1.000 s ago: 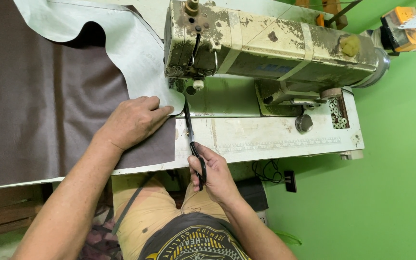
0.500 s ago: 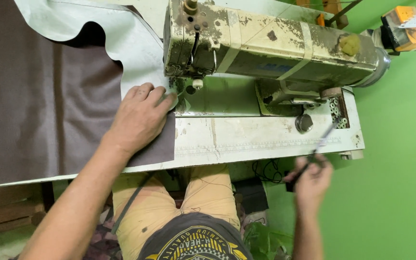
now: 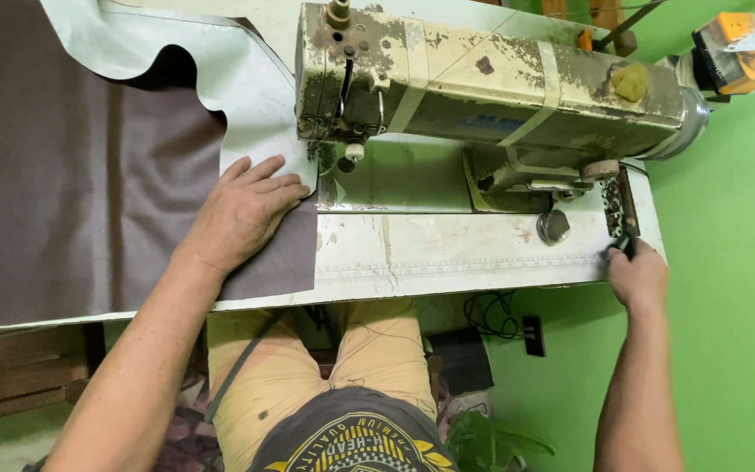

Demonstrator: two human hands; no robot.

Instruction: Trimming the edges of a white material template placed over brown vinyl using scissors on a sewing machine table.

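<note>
My left hand (image 3: 242,212) lies flat, fingers spread, on the brown fabric (image 3: 72,201) where it meets a folded grey-white piece (image 3: 238,79), just left of the needle of a worn cream sewing machine (image 3: 491,87). At the right end of the machine table, my right hand (image 3: 638,275) is closed around dark-handled scissors (image 3: 622,245), held against the table's right edge beside a small metal tray of parts (image 3: 615,201). Most of the scissors is hidden by my fingers.
The white machine table (image 3: 447,253) carries a round metal knob (image 3: 553,225). An orange-yellow device (image 3: 736,52) sits at the far right. Green wall lies to the right. A cable and wall socket (image 3: 530,336) hang below the table, above my knees.
My right hand has carried the scissors from the table's front edge near my lap out to the right end of the table. The left hand slid closer to the needle.
</note>
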